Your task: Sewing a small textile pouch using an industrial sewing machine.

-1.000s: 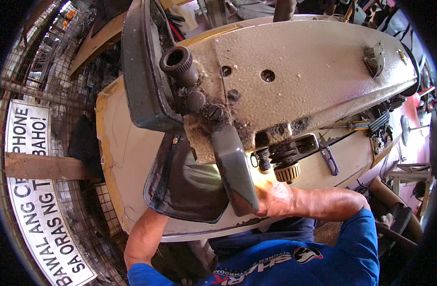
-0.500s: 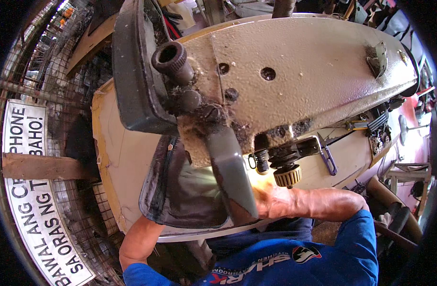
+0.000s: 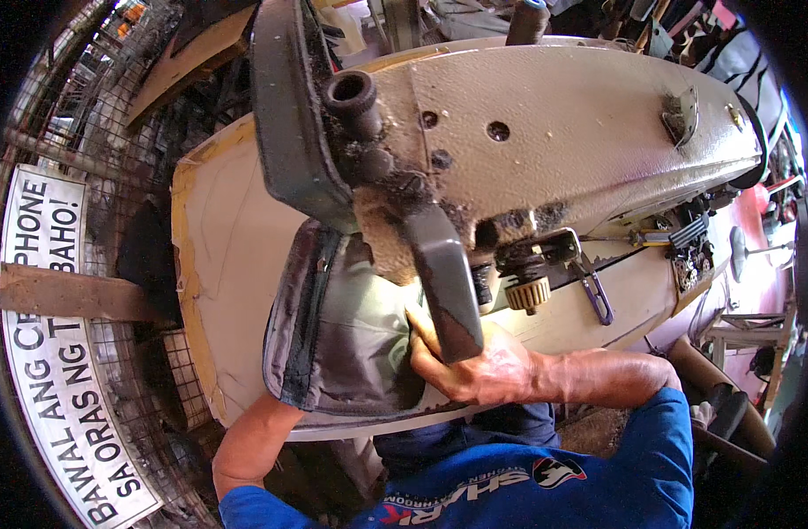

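A dark grey fabric piece with a zipper along its left side lies under the head of a beige, dusty sewing machine. At its right edge, my right hand has its fingers bent and pressed together on the cloth, partly behind the machine's dark grey lever. My left forearm reaches up beneath the fabric's lower left corner; the left hand itself is hidden under the cloth. Light falls on the fabric near the right fingertips, and the needle area is hidden behind the machine head.
The pale table has a worn, yellowed left edge. Purple-handled snips lie right of the machine's ribbed knob. Further right is a small tray of metal parts. A wire mesh wall with a white sign stands at left.
The view has shifted, so the machine head appears farther right. My right hand's fingers now show left of the lever, on the fabric. The left hand stays hidden.
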Tool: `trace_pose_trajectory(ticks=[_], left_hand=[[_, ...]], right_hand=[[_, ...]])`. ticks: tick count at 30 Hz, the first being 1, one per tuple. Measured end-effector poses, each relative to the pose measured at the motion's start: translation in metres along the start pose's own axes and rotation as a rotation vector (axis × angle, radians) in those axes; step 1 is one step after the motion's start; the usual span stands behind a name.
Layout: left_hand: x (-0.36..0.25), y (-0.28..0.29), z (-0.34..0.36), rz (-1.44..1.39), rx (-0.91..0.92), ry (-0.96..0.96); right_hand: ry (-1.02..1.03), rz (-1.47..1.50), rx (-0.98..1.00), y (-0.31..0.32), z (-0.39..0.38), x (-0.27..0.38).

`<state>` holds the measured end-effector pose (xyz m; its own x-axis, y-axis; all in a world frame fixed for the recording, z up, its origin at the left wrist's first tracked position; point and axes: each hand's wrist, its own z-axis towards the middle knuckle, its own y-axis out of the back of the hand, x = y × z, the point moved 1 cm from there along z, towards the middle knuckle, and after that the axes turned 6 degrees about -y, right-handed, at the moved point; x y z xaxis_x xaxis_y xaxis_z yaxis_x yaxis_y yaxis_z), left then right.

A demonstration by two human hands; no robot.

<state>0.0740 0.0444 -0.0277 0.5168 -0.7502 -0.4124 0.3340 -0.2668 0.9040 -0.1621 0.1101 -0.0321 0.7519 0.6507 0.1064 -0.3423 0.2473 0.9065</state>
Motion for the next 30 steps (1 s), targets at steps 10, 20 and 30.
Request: trace_pose_trajectory(ticks=[10,20,30], left_hand=[[-0.001,0.013,-0.02,0.068,0.049,0.029],[-0.06,0.126,0.005,-0.318,0.12,-0.28],[-0.01,0.024,0.088,0.069,-0.01,-0.45]], right_hand=[[-0.055,-0.074,0.025,0.007,0.014,0.008],[-0.2,-0.053,-0.008,-0.013,-0.005,0.025],[-0.235,-0.028,-0.085,0.006,0.009,0.026]])
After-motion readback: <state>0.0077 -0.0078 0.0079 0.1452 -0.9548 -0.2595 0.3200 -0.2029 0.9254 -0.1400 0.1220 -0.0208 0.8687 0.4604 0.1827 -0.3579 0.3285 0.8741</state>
